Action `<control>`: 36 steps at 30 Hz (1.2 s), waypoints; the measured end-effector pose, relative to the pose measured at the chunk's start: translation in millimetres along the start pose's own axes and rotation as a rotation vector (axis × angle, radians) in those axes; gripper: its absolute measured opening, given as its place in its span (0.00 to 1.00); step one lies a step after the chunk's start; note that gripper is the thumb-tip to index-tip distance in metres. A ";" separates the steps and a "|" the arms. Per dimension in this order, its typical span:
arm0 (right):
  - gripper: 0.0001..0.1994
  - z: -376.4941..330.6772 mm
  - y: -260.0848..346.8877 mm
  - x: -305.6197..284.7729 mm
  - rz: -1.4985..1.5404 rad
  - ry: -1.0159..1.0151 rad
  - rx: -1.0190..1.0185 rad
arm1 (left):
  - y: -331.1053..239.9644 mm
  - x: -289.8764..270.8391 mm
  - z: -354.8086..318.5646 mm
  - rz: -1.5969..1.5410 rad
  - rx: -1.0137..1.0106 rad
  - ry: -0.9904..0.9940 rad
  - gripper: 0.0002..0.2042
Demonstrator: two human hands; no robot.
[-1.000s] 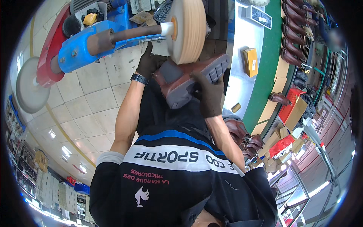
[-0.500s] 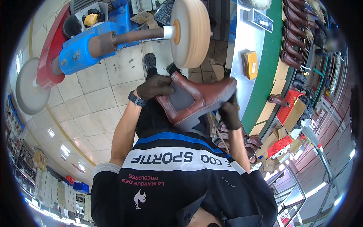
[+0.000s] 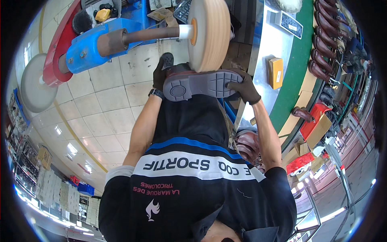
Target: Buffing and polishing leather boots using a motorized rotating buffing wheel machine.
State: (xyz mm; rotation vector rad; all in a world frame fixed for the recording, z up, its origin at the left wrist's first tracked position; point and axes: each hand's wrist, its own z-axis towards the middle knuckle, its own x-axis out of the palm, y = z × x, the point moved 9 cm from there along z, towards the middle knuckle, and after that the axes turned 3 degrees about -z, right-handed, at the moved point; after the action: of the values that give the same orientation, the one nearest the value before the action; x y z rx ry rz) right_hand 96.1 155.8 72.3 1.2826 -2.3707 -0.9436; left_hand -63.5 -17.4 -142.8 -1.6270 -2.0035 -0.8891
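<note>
**While gripped, a boot sits by the pale wheel**

It lies between the left hand, closed at the heel, and the right hand, clasping the toe. Its upper is mostly hidden; I can't tell whether the wheel touches it. Earlier its side showed; now the sole.

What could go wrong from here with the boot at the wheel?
1. Snag: the gloved right hand grips the boot near the wheel; if it's turning, glove fabric might catch.
2. Kick: the boot is hand-held, sole toward the wearer, with no fixture visible; a grab by the wheel could twist it loose.
3. Scuff: the sole hides most of the boot's upper from this view, so uneven contact could mark the leather unseen.
</note>
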 end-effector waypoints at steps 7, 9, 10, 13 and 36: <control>0.25 -13.6 -4.8 -9.3 -0.006 -0.043 -0.077 | -11.1 -3.6 10.5 0.130 0.128 -0.094 0.14; 0.25 -19.4 0.0 -6.2 0.050 -0.059 -0.108 | -14.2 -6.2 7.2 0.019 0.151 -0.107 0.14; 0.25 -23.3 2.5 -3.3 0.052 -0.050 -0.113 | -16.0 -8.5 5.1 -0.093 0.166 -0.118 0.15; 0.34 -49.4 1.3 -8.9 0.053 -0.091 -0.053 | -3.3 11.4 -10.8 -0.006 0.098 -0.037 0.17; 0.27 -55.4 -19.8 -18.4 0.169 -0.223 -0.057 | 65.2 95.6 -29.3 0.045 -0.108 -0.061 0.35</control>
State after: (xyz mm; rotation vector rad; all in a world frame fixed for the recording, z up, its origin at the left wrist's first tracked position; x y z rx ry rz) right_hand 148.1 140.5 101.6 0.9831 -2.5499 -1.1431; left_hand -25.2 37.5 -44.0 -1.7705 -1.9816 -0.9578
